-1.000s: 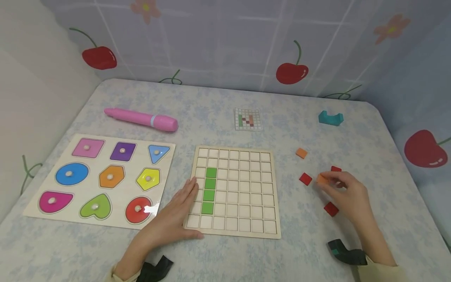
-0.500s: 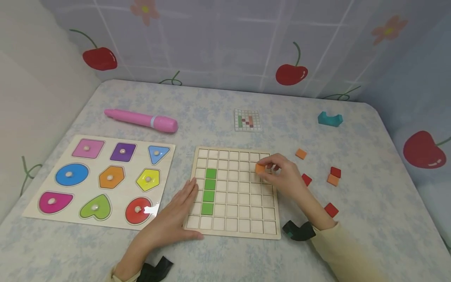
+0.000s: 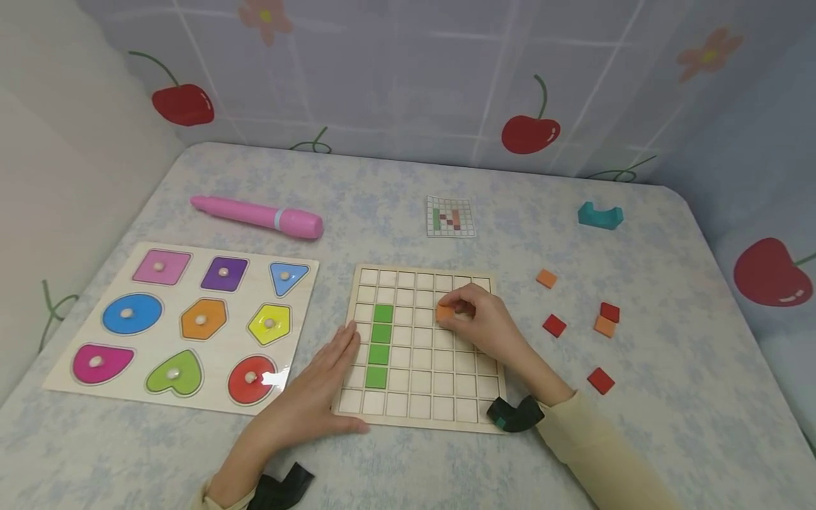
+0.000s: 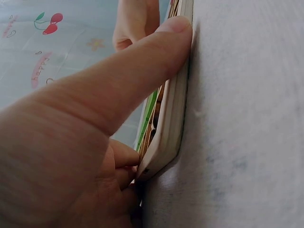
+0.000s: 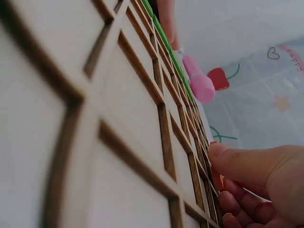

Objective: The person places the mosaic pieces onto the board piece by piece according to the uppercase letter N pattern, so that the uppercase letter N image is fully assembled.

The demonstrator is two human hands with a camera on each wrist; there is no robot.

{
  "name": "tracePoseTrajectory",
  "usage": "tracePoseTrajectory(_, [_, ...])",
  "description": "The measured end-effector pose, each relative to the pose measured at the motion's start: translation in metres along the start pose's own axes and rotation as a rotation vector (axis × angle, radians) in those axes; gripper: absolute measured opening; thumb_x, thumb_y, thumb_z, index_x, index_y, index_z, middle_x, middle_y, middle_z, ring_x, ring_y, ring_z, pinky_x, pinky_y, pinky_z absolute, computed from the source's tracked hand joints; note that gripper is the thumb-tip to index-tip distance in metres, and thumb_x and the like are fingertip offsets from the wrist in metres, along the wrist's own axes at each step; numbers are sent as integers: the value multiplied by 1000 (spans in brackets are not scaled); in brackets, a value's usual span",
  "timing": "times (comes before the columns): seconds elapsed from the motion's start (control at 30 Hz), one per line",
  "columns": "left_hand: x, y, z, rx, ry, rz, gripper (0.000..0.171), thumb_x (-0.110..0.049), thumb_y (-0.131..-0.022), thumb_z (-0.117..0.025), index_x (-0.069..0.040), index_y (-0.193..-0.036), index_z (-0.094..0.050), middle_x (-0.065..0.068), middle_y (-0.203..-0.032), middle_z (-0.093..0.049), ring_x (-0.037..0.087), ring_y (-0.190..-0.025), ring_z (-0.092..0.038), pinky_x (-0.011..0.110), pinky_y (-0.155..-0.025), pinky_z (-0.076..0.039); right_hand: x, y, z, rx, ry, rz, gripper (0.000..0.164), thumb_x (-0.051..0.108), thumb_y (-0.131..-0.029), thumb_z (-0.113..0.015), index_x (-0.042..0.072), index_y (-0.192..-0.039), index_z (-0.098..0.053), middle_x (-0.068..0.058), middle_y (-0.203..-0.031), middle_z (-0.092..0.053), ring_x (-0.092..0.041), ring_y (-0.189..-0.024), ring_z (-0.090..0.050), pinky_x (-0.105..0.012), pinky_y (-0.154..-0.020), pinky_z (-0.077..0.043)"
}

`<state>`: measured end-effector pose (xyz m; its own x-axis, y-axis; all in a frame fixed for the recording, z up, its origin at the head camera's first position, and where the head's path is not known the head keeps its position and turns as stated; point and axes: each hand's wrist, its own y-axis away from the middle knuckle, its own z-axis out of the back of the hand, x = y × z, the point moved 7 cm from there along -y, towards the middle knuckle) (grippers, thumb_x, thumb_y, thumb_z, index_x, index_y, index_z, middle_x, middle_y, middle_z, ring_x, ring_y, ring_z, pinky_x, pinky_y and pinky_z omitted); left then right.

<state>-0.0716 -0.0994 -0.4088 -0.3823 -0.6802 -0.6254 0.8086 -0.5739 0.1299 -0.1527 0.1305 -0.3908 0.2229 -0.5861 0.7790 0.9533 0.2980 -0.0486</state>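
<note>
A wooden grid board (image 3: 409, 426) lies flat on the table, with several green square tiles (image 3: 380, 353) set in its second column from the left. My left hand (image 3: 310, 397) rests at the board's left front corner, fingers along the left side and thumb (image 4: 175, 35) against the front edge. Between thumb and fingertips, my right hand (image 3: 481, 320) pinches an orange square tile (image 3: 444, 313). That tile is right at a cell in the third row from the back, right of the board's middle. In the right wrist view the same tile (image 5: 217, 180) stands tilted by the grid ridges.
Loose red tiles (image 3: 554, 326) and orange tiles (image 3: 545, 278) lie right of the board. A small printed pattern card (image 3: 450, 217) is behind it, a teal curved block (image 3: 600, 215) back right. A knobbed shape puzzle (image 3: 242, 297) and a pink pen-shaped object (image 3: 255, 216) occupy the left.
My right hand has carried the orange tile left from the loose tiles onto the board, shifting from the sixth column to the fifth in the last half second. My left hand stays put.
</note>
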Motion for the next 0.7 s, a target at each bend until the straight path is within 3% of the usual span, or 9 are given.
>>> tracePoseTrajectory(0.23, [0,0,0,4,0,4,123,-48,-64,-82,-1,-149,-8,5,-156,4,18,-140,3,42,-110,-12,3,1,-2,-5,57,63,22,12,-79,-76,11,-100,-70,2,-96,-59,-16,-87,-54,-33,-73,-45])
tracePoseTrajectory(0.7, [0,0,0,2,-6,-3,123,-49,-64,-82,-1,-149,-7,5,-156,4,18,-140,3,42,-110,-12,9,2,2,-28,54,80,21,9,-79,-75,8,-101,-72,0,-93,-60,-16,-82,-54,-33,-69,-46])
